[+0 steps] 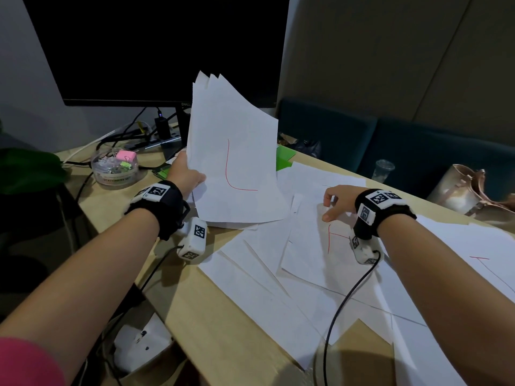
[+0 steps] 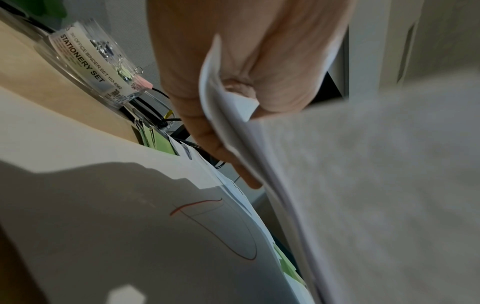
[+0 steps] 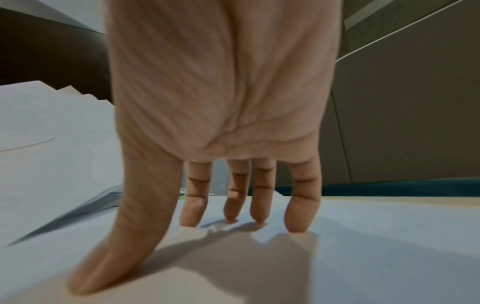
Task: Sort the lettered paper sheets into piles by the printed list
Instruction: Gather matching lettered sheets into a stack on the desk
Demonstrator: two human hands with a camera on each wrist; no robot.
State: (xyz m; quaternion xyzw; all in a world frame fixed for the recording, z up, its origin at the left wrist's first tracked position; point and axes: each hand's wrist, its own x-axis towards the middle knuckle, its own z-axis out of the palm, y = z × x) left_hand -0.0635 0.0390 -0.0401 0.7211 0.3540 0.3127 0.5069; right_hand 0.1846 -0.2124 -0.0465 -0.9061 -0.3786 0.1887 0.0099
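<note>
My left hand grips several white sheets by their left edge and holds them upright above the desk; the front sheet shows a red L. In the left wrist view the thumb and fingers pinch the bundle's edge, over a flat sheet with a red letter. My right hand rests to the right on a flat sheet marked with a red F. Its straight fingertips and thumb touch that paper and hold nothing.
More white sheets overlap across the wooden desk, one at the right with a red T. A dark monitor, a clear stationery tub, cables and green notes stand behind. A plastic cup and a bag sit far right.
</note>
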